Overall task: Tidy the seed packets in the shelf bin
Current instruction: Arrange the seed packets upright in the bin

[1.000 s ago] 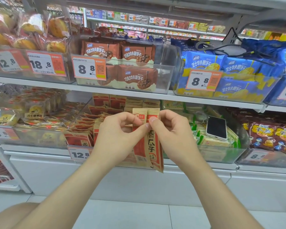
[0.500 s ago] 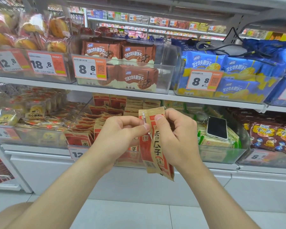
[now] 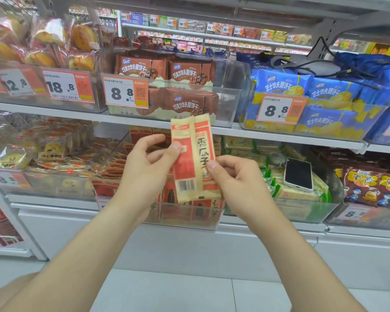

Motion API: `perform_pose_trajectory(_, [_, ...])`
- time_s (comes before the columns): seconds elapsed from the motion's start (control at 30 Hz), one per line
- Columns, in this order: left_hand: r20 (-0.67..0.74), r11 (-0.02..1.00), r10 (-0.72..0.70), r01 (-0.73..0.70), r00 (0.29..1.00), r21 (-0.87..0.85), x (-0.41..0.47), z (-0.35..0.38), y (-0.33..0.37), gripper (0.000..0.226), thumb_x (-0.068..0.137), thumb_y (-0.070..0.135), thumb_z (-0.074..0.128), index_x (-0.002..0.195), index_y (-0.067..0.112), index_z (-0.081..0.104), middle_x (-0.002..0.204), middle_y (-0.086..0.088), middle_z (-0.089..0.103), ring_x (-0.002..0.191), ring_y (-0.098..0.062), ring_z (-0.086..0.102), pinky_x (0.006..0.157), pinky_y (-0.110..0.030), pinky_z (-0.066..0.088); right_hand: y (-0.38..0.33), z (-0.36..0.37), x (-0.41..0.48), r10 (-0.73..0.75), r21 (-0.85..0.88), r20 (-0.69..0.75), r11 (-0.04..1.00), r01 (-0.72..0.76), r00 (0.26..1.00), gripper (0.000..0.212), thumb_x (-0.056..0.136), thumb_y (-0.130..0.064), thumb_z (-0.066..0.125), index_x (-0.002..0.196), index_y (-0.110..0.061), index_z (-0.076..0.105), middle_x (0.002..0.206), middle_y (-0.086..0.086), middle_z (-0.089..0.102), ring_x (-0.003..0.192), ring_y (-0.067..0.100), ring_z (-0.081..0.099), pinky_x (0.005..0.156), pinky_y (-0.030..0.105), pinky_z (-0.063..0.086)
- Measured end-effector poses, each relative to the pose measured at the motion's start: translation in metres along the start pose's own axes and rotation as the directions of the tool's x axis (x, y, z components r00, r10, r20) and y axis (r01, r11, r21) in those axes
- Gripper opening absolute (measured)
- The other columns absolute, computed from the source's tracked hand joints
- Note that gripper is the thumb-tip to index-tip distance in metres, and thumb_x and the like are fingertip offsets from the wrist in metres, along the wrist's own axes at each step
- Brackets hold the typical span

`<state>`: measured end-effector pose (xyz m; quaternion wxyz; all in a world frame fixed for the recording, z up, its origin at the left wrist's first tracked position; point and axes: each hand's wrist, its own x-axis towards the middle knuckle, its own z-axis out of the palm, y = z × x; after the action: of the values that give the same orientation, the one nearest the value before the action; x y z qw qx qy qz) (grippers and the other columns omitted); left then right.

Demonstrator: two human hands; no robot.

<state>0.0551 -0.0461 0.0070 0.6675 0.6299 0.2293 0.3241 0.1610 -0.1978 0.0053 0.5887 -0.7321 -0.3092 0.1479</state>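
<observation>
I hold two seed packets upright and side by side, edges overlapping, in front of the shelf and just above the front of the clear shelf bin they belong to. My left hand pinches the left packet, which shows its barcode side, and my right hand pinches the right one, which shows large printed characters. The bin holds more red-and-cream packets of the same kind, standing in leaning rows toward the back. The bin to its right is filled with green-and-cream packs, and a phone lies face up on top of them. To the left, another bin holds small wrapped cakes. On the shelf above, one clear bin holds brown wafer packs behind an 8.8 price tag, and the next holds blue packs. My fingers behind the two packets are hidden, so only the thumbs show on them. My left wrist covers most of the seed bin's own price label, and the packets at its front are partly blocked by my hands. The bins at the far right are cut off by the frame edge, and the dark corded thing lying on the blue packs is hard to make out.
</observation>
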Motion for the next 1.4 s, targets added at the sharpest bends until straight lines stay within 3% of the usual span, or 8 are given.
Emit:
perform_pose_trajectory(0.1, [0.256,0.993,-0.088,0.064,0.963,0.100,-0.005,0.001,0.005,0.029,0.106,0.035,0.064,0.130,0.019,0.071,0.105,-0.001,0.084,0.096,-0.021,0.082,0.079,-0.037,0.068,0.000,0.000,0.002,0.014,0.072,-0.081,0.997,-0.008,0.997,0.021,0.111,-0.025,0.056,0.111,-0.014,0.074,0.087,0.002,0.082,0.069,0.022,0.077,0.056,0.037,0.064])
perform_pose_trajectory(0.2, [0.344,0.994,-0.109,0.094,0.933,0.061,-0.009,0.002,0.004,0.031,0.104,0.033,0.066,0.128,0.013,0.072,0.107,-0.006,0.084,0.097,-0.026,0.082,0.075,-0.033,0.068,0.000,0.000,0.001,0.034,0.096,-0.075,0.995,-0.027,0.997,0.028,0.114,-0.033,0.050,0.112,-0.013,0.070,0.071,0.004,0.076,0.044,0.016,0.061,0.039,0.027,0.048])
perform_pose_trajectory(0.37, [0.314,0.990,-0.134,0.140,0.940,0.004,-0.004,-0.002,0.005,0.036,0.099,0.036,0.069,0.126,0.013,0.073,0.108,-0.007,0.083,0.094,-0.023,0.082,0.060,-0.022,0.063,-0.003,-0.010,0.000,0.036,0.204,0.073,0.978,-0.050,0.997,0.041,0.111,-0.039,0.054,0.108,-0.004,0.075,0.059,0.008,0.063,0.042,0.018,0.056,0.037,0.025,0.043])
perform_pose_trajectory(0.7, [0.330,0.990,-0.125,0.138,0.936,-0.016,-0.002,-0.001,0.001,0.037,0.099,0.038,0.068,0.129,0.017,0.073,0.112,-0.006,0.083,0.085,-0.013,0.078,0.054,-0.018,0.056,-0.004,-0.011,-0.001,0.048,0.212,0.072,0.975,-0.063,0.996,0.039,0.108,-0.043,0.058,0.110,-0.010,0.078,0.063,0.009,0.064,0.042,0.016,0.053,0.038,0.024,0.041])
perform_pose_trajectory(0.87, [0.179,0.997,-0.053,0.060,0.982,-0.038,-0.001,-0.003,-0.001,0.038,0.095,0.032,0.076,0.130,0.019,0.071,0.105,-0.002,0.084,0.094,-0.023,0.082,0.058,-0.023,0.062,-0.005,-0.011,0.001,0.095,0.241,0.109,0.963,-0.119,0.989,0.020,0.105,-0.018,0.067,0.121,-0.009,0.074,0.089,0.012,0.081,0.068,0.024,0.076,0.054,0.027,0.059])
perform_pose_trajectory(0.97, [0.085,0.995,0.035,-0.043,0.996,0.092,-0.002,-0.003,-0.005,0.040,0.097,0.024,0.078,0.134,0.027,0.062,0.101,0.003,0.084,0.087,-0.018,0.082,0.060,-0.030,0.066,-0.002,-0.009,0.000,0.083,0.176,0.105,0.979,-0.100,0.991,0.021,0.104,-0.010,0.068,0.125,-0.009,0.071,0.097,0.006,0.083,0.085,0.025,0.082,0.066,0.031,0.066])
perform_pose_trajectory(1.2, [0.281,0.937,0.040,-0.133,0.959,0.322,-0.008,-0.003,-0.004,0.052,0.092,0.026,0.086,0.132,0.046,0.060,0.104,0.021,0.081,0.093,-0.005,0.079,0.077,-0.035,0.068,-0.002,-0.005,0.000,0.031,0.106,0.043,0.994,-0.036,0.999,0.018,0.103,-0.009,0.069,0.121,-0.008,0.073,0.088,0.007,0.083,0.077,0.024,0.081,0.066,0.033,0.066])
perform_pose_trajectory(1.4, [0.135,0.973,-0.025,-0.007,0.991,0.230,-0.008,0.000,-0.005,0.056,0.085,0.023,0.091,0.133,0.025,0.061,0.099,0.009,0.083,0.083,-0.014,0.082,0.067,-0.031,0.067,0.004,0.002,-0.001,0.002,-0.020,-0.032,1.000,-0.003,0.999,0.015,0.102,-0.024,0.073,0.107,-0.011,0.079,0.074,0.009,0.079,0.064,0.022,0.077,0.064,0.038,0.067])
